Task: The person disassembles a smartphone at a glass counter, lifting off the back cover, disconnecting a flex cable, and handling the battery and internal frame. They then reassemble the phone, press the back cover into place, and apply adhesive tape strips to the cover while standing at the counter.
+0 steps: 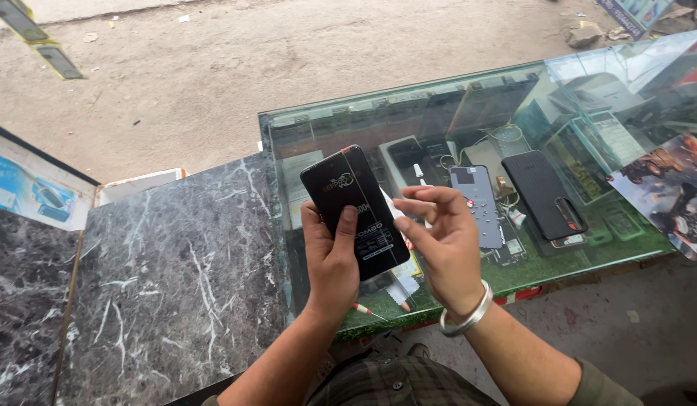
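Black flat packet [356, 210] sits clamped in left hand [329, 259], right hand [446, 240] loosely spread just beside it.

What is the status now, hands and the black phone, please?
Left hand grips black phone, thumb across it. Right hand beside it, fingers curled, holding nothing visible. Both above glass counter; nothing between them.

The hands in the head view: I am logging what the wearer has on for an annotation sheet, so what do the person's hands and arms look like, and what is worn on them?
Both forearms are bare, and neither the left hand nor the right hand wears a glove. The right wrist carries a plain silver metal bangle. An olive-green sleeve edge shows at the right upper arm. No rings are visible.
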Demonstrator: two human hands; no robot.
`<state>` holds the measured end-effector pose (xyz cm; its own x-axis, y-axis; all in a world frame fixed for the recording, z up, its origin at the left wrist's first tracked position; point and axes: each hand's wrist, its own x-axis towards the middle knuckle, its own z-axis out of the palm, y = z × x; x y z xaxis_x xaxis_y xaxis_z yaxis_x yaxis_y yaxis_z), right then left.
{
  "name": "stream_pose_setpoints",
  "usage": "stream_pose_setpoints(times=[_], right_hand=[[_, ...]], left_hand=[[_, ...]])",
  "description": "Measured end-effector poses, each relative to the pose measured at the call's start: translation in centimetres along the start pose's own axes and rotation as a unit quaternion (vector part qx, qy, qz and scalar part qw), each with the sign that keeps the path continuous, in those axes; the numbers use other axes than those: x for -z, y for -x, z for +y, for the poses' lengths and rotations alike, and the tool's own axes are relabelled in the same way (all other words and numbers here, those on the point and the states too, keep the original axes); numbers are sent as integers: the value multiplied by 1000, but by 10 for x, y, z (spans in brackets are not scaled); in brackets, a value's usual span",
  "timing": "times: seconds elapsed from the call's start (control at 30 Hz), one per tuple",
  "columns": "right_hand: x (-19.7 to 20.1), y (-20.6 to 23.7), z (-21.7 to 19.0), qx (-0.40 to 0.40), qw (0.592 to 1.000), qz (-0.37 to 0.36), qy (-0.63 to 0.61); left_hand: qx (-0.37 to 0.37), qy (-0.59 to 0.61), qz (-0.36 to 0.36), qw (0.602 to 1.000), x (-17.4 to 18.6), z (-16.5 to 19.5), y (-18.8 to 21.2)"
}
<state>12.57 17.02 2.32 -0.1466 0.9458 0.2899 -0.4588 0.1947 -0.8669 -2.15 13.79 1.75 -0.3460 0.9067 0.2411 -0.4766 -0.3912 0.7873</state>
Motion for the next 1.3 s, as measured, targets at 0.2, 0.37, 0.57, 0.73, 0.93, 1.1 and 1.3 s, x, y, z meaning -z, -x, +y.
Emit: stream_pose_setpoints(times=[0.2,0.37,0.57,0.73,0.93,1.1,1.3], right_hand=[[8,18,20,-190,980,-66,-3],[11,13,25,-251,966,8,-59],[45,-50,-21,-277,943,-143,119],[31,-100,-60,-266,817,-361,362],[-16,-119,-68,-202,754,-454,430],[-7,-115,-51,-161,848,-272,426],[20,-75,-11,-67,686,-331,645]], left_hand=[[6,45,54,997,4,-2,-1],[22,39,29,999,15,-4,7],[106,-213,51,970,59,28,8],[-12,-453,-152,878,54,54,-10],[235,-286,-253,894,28,34,-25],[242,-58,-65,966,56,22,-10],[258,73,93,959,78,11,-7]])
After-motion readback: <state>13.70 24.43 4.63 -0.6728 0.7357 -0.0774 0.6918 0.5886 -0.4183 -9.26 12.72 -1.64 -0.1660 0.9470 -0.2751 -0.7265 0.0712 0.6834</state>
